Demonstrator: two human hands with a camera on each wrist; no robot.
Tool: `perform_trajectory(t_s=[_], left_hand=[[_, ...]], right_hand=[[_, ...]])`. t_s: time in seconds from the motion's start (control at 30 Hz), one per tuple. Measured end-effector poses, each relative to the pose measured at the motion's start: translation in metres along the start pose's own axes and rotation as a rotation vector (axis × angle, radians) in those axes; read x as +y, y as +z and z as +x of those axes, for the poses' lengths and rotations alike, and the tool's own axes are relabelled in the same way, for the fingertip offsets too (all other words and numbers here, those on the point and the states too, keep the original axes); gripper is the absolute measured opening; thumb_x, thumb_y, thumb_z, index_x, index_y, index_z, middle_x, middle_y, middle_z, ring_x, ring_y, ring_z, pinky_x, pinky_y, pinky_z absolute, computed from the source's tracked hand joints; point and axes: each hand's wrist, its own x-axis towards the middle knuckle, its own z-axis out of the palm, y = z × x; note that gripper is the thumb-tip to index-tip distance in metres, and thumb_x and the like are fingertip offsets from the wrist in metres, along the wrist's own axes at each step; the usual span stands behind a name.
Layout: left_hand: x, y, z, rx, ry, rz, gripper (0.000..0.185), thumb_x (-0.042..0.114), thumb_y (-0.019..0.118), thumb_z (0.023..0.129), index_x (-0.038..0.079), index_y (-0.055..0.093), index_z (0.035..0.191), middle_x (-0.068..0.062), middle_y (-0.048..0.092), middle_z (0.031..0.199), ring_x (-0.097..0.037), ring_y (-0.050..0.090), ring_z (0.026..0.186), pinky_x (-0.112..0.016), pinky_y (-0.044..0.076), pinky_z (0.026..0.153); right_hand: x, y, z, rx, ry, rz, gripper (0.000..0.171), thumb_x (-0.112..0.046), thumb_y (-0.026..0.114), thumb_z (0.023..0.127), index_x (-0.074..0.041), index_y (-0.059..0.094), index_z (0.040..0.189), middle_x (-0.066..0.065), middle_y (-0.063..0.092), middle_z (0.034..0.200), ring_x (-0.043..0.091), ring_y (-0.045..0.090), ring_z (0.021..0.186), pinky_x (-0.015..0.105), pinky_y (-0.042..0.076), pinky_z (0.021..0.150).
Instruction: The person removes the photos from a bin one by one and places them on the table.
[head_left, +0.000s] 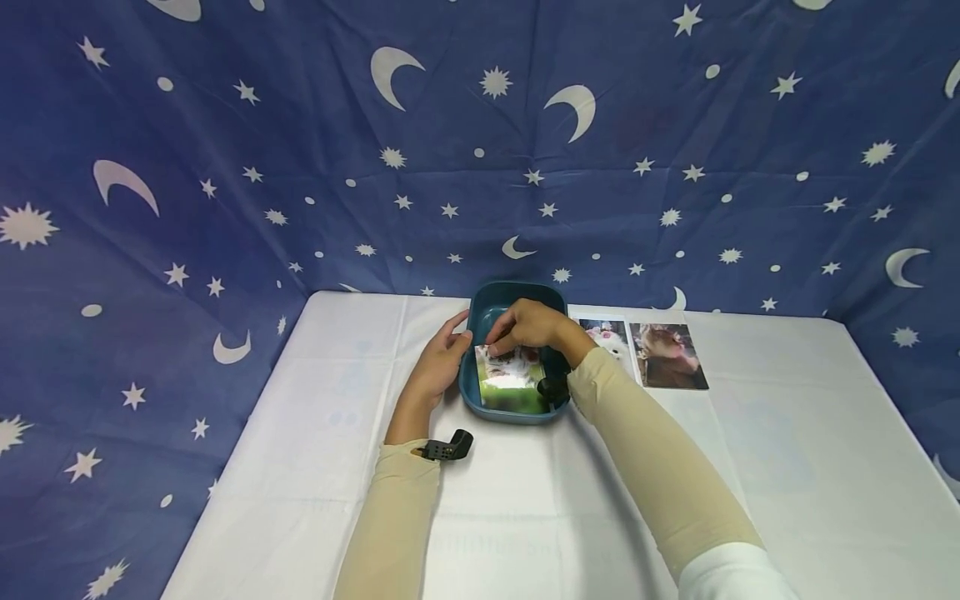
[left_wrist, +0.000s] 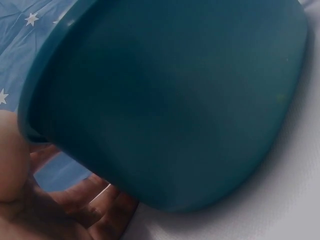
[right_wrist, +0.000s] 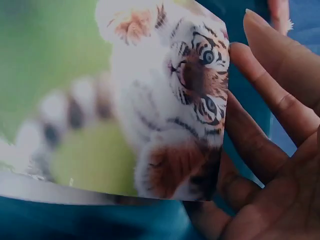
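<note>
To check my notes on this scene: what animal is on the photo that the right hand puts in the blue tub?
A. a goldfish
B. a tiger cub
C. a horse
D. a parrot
B: the right-wrist view shows the photo with a striped tiger cub face, at the fingers of the right hand over the blue tub.

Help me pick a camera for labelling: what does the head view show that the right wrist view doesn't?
Head view only: the white table, left hand resting against the teal tub, two photos lying right of it.
Right wrist view only: the tiger cub printed on the held photo.
Both: the right hand holding that photo in the tub.
</note>
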Motion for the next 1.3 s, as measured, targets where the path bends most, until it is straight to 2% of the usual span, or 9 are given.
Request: perform_trajectory(t_s=[0.1, 0.23, 0.37, 0.47, 0.53, 0.7, 0.87, 1.07, 1.3], left_hand=[[-0.001, -0.001, 0.000, -0.001, -0.005, -0.005, 0.044, 0.035, 0.050, 0.108, 0.042, 0.045, 0.151, -0.013, 0.059, 0.138, -0.031, 0.056, 0.127, -0.049, 0.043, 0.109], [-0.001, -0.001, 0.001, -0.001, -0.006, -0.004, 0.043, 0.036, 0.051, 0.108, 0.044, 0.045, 0.150, -0.012, 0.059, 0.138, -0.031, 0.055, 0.130, -0.050, 0.041, 0.112], [-0.002, -0.002, 0.003, -0.001, 0.001, -0.008, 0.044, 0.038, 0.051, 0.108, 0.045, 0.045, 0.150, -0.012, 0.059, 0.138, -0.031, 0.055, 0.131, -0.050, 0.041, 0.112], [-0.002, -0.003, 0.004, 0.008, 0.003, -0.005, 0.044, 0.037, 0.051, 0.108, 0.044, 0.045, 0.150, -0.012, 0.060, 0.138, -0.031, 0.057, 0.128, -0.050, 0.043, 0.110], [-0.002, -0.003, 0.004, 0.013, 0.000, -0.004, 0.043, 0.036, 0.051, 0.108, 0.044, 0.045, 0.150, -0.012, 0.060, 0.137, -0.030, 0.057, 0.127, -0.049, 0.043, 0.109], [-0.001, -0.001, 0.002, 0.013, 0.000, -0.013, 0.044, 0.034, 0.051, 0.108, 0.041, 0.046, 0.151, -0.014, 0.060, 0.136, -0.031, 0.058, 0.124, -0.048, 0.044, 0.107], [-0.001, 0.000, 0.002, 0.022, 0.009, 0.000, 0.044, 0.035, 0.051, 0.108, 0.041, 0.046, 0.151, -0.013, 0.061, 0.135, -0.031, 0.057, 0.124, -0.049, 0.042, 0.109], [-0.002, -0.001, 0.001, 0.030, -0.001, 0.008, 0.044, 0.035, 0.052, 0.108, 0.042, 0.046, 0.151, -0.013, 0.061, 0.136, -0.031, 0.057, 0.126, -0.051, 0.040, 0.112], [-0.002, 0.000, 0.001, 0.020, -0.001, 0.000, 0.044, 0.035, 0.052, 0.108, 0.042, 0.046, 0.151, -0.013, 0.060, 0.136, -0.032, 0.057, 0.126, -0.050, 0.041, 0.110]], right_hand=[[-0.006, -0.002, -0.003, -0.018, -0.021, 0.005, 0.021, -0.020, 0.084, 0.086, -0.015, 0.081, 0.106, 0.001, 0.079, 0.099, 0.014, 0.066, 0.080, 0.032, 0.052, 0.064], [-0.014, -0.007, -0.011, -0.077, -0.037, -0.028, 0.030, -0.013, 0.079, 0.089, -0.015, 0.077, 0.119, 0.004, 0.077, 0.112, 0.016, 0.062, 0.081, 0.030, 0.048, 0.063], [-0.023, -0.011, -0.024, -0.108, -0.082, -0.121, 0.043, -0.005, 0.074, 0.090, -0.019, 0.072, 0.130, 0.002, 0.071, 0.129, 0.017, 0.064, 0.105, 0.030, 0.051, 0.080], [-0.024, -0.013, -0.031, -0.084, -0.119, -0.177, 0.050, -0.002, 0.073, 0.090, -0.020, 0.067, 0.137, 0.001, 0.071, 0.127, 0.017, 0.064, 0.112, 0.032, 0.052, 0.086], [-0.021, -0.014, -0.038, -0.044, -0.121, -0.178, 0.051, -0.005, 0.073, 0.092, -0.020, 0.065, 0.139, 0.000, 0.073, 0.120, 0.017, 0.065, 0.102, 0.033, 0.052, 0.082], [-0.010, -0.027, -0.061, 0.126, -0.103, -0.064, 0.044, -0.011, 0.077, 0.092, -0.022, 0.066, 0.133, 0.003, 0.071, 0.100, 0.020, 0.059, 0.075, 0.035, 0.052, 0.068], [0.003, -0.043, -0.095, 0.242, -0.086, 0.051, 0.042, -0.017, 0.081, 0.089, -0.025, 0.070, 0.128, 0.009, 0.062, 0.101, 0.023, 0.059, 0.077, 0.040, 0.056, 0.067], [0.034, -0.048, -0.142, 0.312, -0.004, 0.173, 0.045, -0.029, 0.081, 0.090, -0.023, 0.064, 0.131, 0.013, 0.059, 0.102, 0.025, 0.062, 0.076, 0.047, 0.059, 0.067], [0.085, -0.036, -0.185, 0.338, 0.027, 0.245, 0.045, -0.029, 0.075, 0.094, -0.015, 0.062, 0.134, 0.013, 0.060, 0.104, 0.017, 0.062, 0.069, 0.041, 0.059, 0.060]])
